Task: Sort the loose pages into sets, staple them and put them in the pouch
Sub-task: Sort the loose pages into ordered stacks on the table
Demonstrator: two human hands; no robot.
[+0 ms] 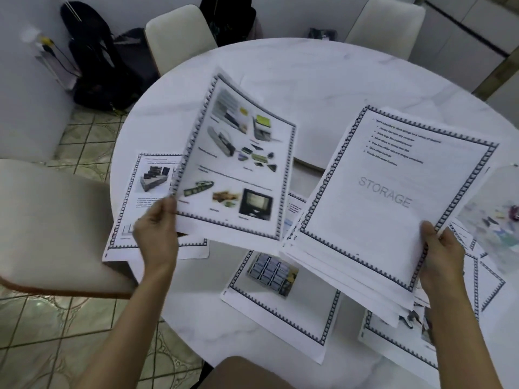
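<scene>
While our left hand (157, 231) pinches the lower left corner of a single picture page (238, 164) lifted off the round white table (309, 80), our right hand (441, 256) grips the lower right edge of a fanned stack (387, 197) whose top sheet reads "STORAGE". We note both sets of fingers clamped on paper. More loose pages (280, 299) lie flat on the table beneath. We cannot make out a pouch or stapler.

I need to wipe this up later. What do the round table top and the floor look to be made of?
The round table top looks like white marble or a marble-look slab: faint grey veining, smooth with a soft sheen. The floor looks like glazed ceramic tile: grout lines, a curved pattern, glossy reflections.
</scene>
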